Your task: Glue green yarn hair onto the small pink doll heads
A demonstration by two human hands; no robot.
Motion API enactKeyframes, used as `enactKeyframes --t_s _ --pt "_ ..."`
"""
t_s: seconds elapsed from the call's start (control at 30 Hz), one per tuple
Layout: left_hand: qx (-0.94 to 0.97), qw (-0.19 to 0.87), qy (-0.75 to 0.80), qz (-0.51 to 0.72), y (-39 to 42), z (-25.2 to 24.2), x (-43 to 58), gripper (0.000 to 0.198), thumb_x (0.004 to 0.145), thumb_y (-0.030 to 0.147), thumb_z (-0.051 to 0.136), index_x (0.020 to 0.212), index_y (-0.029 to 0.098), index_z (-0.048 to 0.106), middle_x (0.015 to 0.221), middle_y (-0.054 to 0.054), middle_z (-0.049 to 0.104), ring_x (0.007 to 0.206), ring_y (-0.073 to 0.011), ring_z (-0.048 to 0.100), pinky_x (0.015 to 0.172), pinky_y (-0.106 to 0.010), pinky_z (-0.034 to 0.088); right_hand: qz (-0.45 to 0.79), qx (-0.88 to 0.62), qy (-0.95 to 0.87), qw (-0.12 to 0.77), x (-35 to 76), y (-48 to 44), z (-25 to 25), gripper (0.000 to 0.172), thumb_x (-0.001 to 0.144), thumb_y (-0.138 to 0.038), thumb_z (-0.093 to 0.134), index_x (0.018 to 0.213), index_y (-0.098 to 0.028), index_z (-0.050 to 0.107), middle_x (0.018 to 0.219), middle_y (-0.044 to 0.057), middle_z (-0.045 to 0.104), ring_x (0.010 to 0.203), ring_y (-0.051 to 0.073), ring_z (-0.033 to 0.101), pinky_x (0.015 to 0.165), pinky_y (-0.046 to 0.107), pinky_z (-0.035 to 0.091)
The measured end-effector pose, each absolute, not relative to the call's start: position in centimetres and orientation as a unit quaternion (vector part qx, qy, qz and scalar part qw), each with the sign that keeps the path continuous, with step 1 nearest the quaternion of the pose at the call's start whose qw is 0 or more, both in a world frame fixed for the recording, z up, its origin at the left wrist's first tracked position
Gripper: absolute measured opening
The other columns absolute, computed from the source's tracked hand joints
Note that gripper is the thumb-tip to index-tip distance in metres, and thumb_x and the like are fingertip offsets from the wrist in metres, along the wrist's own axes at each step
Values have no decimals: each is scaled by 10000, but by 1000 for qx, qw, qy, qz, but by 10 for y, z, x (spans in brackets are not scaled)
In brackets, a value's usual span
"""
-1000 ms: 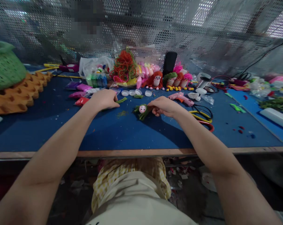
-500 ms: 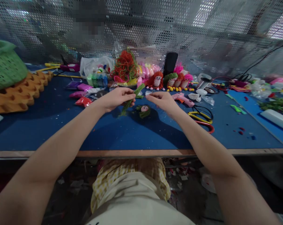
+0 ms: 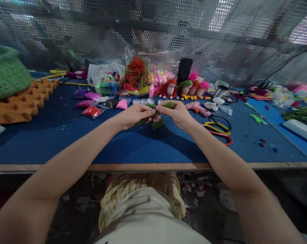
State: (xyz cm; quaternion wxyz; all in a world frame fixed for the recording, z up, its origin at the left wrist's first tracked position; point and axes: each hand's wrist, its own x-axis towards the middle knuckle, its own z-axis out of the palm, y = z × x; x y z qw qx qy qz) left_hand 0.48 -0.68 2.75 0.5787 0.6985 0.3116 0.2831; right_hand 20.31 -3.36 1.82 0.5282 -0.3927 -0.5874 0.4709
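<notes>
Both hands meet over the middle of the blue table. My left hand [image 3: 135, 115] is closed, its thumb and fingers pinching a bundle of green yarn [image 3: 151, 115]. On the other side my right hand [image 3: 177, 113] pinches green strands too, which stick out above its fingers. Just below the fingertips is a small doll head [image 3: 157, 122] with a pink face and green yarn hair, partly covered by the yarn and fingers. Whether the head lies on the table or touches the hands, I cannot tell.
Finished-looking yarn dolls [image 3: 170, 88] stand behind, near a black phone [image 3: 184, 70] and a tangle of red yarn [image 3: 136, 73]. A pink glue gun [image 3: 198, 108] and yellow-handled pliers [image 3: 217, 127] lie right. Small colored packets [image 3: 93, 111] and a green basket [image 3: 8, 74] are left.
My left hand has moved right and slightly down with the green yarn. The right hand, earlier beside the strands, now pinches them. A pink packet and white round pieces have come into sight behind.
</notes>
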Motion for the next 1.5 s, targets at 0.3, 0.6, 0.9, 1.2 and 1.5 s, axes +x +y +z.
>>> enactKeyframes --t_s 0.3,0.6,0.9,1.2,1.5 --pt "718 533 315 318 -2 23 4 314 802 460 750 810 146 747 753 -24 667 649 -92 521 630 -243 414 488 -401 -568 527 204 -31 19 302 617 -437 887 759 -202 761 730 0 693 686 111 581 673 282 486" --pt "757 524 272 280 -8 27 5 296 892 418 679 769 150 679 745 -15 632 700 -113 535 721 -277 425 492 -379 -538 570 202 -30 18 215 631 -360 877 744 -203 782 713 -11 695 639 78 551 629 251 451" --pt "555 638 320 428 -14 20 20 218 1004 263 534 849 157 646 921 -28 678 890 -129 644 822 -272 513 441 -403 -536 597 197 -32 15 239 642 -368 862 798 -210 773 736 -6 711 653 100 586 653 280 498" --pt "411 739 270 461 -26 30 28 285 987 291 584 742 150 615 976 -57 747 960 -169 712 924 -339 567 484 -366 -530 592 190 -40 15 276 617 -385 893 729 -203 717 735 -9 708 636 96 601 621 269 501" --pt "450 714 261 469 -28 22 30 268 1002 310 544 789 166 621 896 -33 719 889 -143 682 851 -285 547 475 -367 -551 579 190 -40 14 294 635 -432 887 740 -208 728 778 2 731 707 117 642 665 272 533"
